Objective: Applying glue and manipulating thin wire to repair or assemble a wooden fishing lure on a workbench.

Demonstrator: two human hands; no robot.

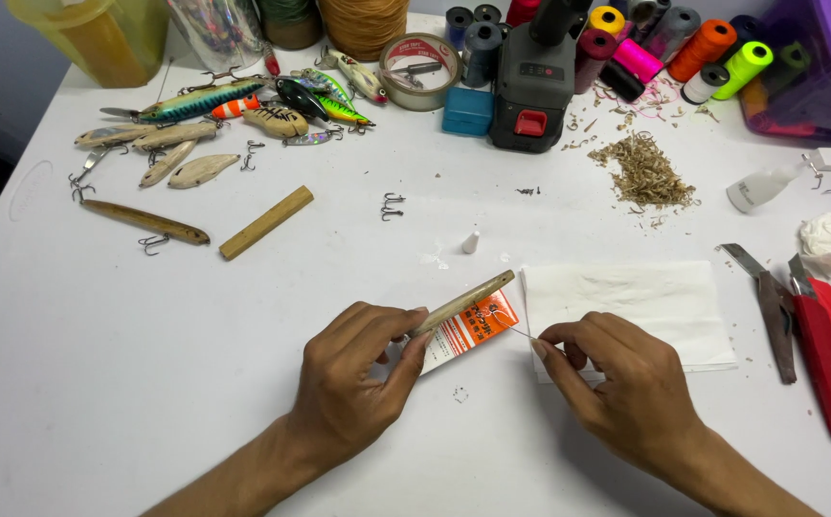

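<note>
My left hand (363,369) grips a slim unpainted wooden lure body (468,298), which points up and to the right over a small orange-and-white packet (468,332). My right hand (617,378) pinches a thin metal wire (516,328) whose tip reaches toward the lure body. A white paper towel (645,302) lies flat just behind my right hand.
Painted and bare wooden lures (234,110) lie at the back left, with a wooden stick (265,222) and loose treble hooks (393,205). A drill battery (532,91), tape roll (420,67), thread spools (703,48) and wood shavings (643,172) sit behind. Red-handled knives (818,335) lie right.
</note>
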